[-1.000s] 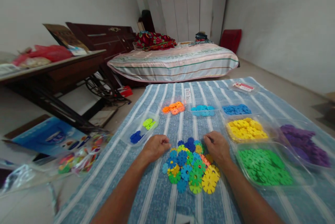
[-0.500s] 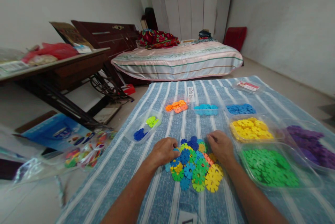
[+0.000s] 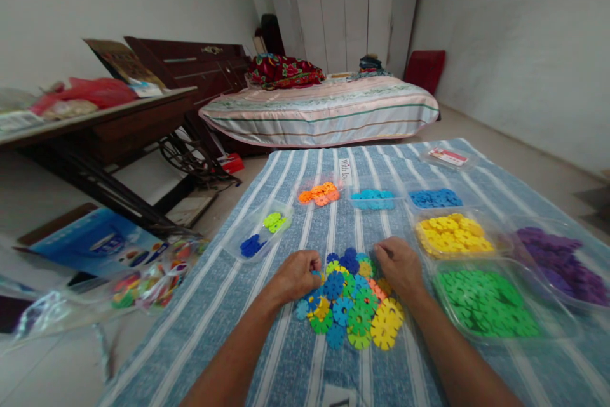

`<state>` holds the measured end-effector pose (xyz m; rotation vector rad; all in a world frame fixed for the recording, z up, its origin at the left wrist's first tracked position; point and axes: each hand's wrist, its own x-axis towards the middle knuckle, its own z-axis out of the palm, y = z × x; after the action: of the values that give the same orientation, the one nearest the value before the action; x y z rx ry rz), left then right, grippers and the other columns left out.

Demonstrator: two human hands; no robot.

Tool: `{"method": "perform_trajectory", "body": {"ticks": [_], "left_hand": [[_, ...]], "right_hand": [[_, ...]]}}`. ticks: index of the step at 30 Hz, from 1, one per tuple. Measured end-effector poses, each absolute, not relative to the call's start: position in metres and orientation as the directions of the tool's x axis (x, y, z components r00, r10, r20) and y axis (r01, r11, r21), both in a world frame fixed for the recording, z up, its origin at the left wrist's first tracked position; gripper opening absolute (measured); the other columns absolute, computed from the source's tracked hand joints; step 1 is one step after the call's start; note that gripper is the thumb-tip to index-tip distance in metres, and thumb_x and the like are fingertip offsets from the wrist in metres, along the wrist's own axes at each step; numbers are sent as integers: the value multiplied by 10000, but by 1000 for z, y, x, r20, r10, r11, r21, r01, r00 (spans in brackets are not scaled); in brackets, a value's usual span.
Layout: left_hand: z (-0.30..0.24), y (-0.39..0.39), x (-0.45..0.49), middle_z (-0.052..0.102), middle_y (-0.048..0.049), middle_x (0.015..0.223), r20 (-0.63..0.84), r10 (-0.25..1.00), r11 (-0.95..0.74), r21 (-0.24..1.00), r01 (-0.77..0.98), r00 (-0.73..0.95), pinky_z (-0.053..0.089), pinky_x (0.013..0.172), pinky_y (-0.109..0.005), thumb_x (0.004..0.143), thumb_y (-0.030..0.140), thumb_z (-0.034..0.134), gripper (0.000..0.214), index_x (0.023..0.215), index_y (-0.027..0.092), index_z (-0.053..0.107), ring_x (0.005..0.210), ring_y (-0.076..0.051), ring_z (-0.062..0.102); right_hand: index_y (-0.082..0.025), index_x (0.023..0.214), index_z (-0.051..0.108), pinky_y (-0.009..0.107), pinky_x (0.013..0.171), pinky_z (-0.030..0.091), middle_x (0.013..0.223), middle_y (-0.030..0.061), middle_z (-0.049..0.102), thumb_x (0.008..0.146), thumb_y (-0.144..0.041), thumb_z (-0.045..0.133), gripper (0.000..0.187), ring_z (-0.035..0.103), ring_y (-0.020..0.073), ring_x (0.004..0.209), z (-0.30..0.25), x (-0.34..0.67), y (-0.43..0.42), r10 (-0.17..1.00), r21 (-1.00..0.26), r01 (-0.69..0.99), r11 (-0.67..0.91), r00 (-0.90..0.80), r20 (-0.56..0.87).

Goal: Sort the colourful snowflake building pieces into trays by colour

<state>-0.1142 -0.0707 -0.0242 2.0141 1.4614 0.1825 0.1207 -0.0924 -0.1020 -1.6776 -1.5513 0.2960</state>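
Observation:
A mixed heap of snowflake-shaped plastic discs (image 3: 343,308) lies on the striped cloth, in blues, greens, yellows and orange. At its left edge is my left hand (image 3: 298,277), closed, thumb and fingers bent together. A bit of blue shows by those fingertips; whether it is gripped I cannot tell. My right hand (image 3: 399,266) rests at the heap's right edge with its fingers curled in, and what they may hold is hidden. Close to it stand a tub of yellow discs (image 3: 452,233) and a tub of green discs (image 3: 486,302).
Other clear tubs hold purple discs (image 3: 555,264), blue discs (image 3: 436,198), light blue discs (image 3: 374,199) and orange discs (image 3: 319,193). Left, one tray (image 3: 238,239) has dark blue and lime discs. A lidded box (image 3: 448,157) sits at the far right; beyond is a bed (image 3: 319,115).
The whole view has shifted slightly, so everything appears a little further left. Both hands keep nearly the same places at the heap, fingers still closed.

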Motion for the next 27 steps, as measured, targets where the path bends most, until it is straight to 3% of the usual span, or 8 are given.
{"method": "perform_trajectory", "body": {"ticks": [6,10,17,27], "left_hand": [[-27,-69,-112,563,40,612,-202,903,-171,642,747,380,349,551,-191,555,115,490,210,714,157,621,613,-114,492],[-25,-70,-110,614,26,670,-205,892,-198,622,757,402,376,597,-196,550,90,462,289,755,158,654,666,-128,530],[-25,-68,-108,557,27,577,-190,901,-221,575,788,391,350,565,-197,626,184,515,114,639,149,622,617,-120,502],[-5,-60,-74,604,18,638,-20,950,-212,690,692,311,405,593,-213,720,318,507,210,746,164,648,615,-123,539]], "right_hand": [[-194,659,611,263,654,348,690,23,593,818,-363,446,285,522,157,711,-102,121,-92,917,-687,721,88,210,338],[-193,662,610,266,656,348,699,25,596,818,-370,449,287,526,162,721,-100,120,-93,922,-686,724,73,214,324],[-193,667,614,256,646,339,694,18,597,817,-366,452,281,521,153,714,-101,121,-92,921,-690,721,69,220,322],[-194,661,613,255,656,345,692,17,594,820,-332,457,262,517,148,712,-100,118,-88,908,-684,724,93,220,356]]}}
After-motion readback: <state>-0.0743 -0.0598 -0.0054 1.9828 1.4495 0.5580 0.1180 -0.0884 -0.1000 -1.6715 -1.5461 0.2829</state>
